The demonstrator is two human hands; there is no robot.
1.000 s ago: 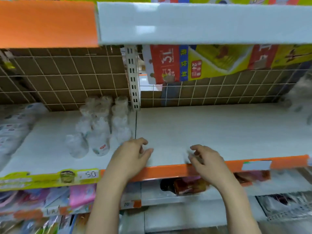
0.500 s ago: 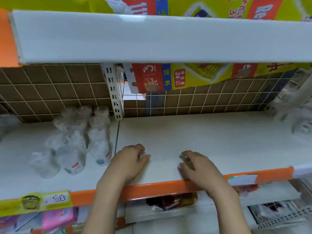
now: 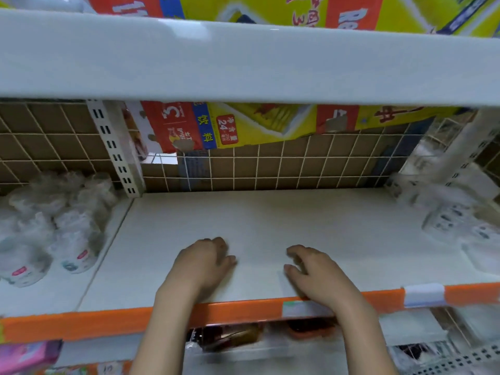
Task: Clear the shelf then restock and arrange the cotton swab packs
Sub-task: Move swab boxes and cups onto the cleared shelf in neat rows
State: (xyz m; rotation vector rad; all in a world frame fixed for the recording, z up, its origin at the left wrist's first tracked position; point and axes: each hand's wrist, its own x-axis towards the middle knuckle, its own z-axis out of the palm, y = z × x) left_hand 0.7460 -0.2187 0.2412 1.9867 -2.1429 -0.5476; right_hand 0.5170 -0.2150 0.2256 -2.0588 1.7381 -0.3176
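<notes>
Head view: white shelf board [image 3: 270, 217] with an orange front edge [image 3: 243, 311], brown wire-grid back [image 3: 270, 169]. Left hand [image 3: 201, 263] and right hand [image 3: 313, 272] rest on it, fingers loosely curled, holding nothing. Blurred clear packs [image 3: 54, 228] sit left, more packs [image 3: 454, 220] right.

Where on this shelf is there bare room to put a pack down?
The white shelf is bare from the wire grid back to the orange edge, save for the left hand and right hand near the front. It is crowded at the left with clear packs and at the far right with blurred packs.
</notes>
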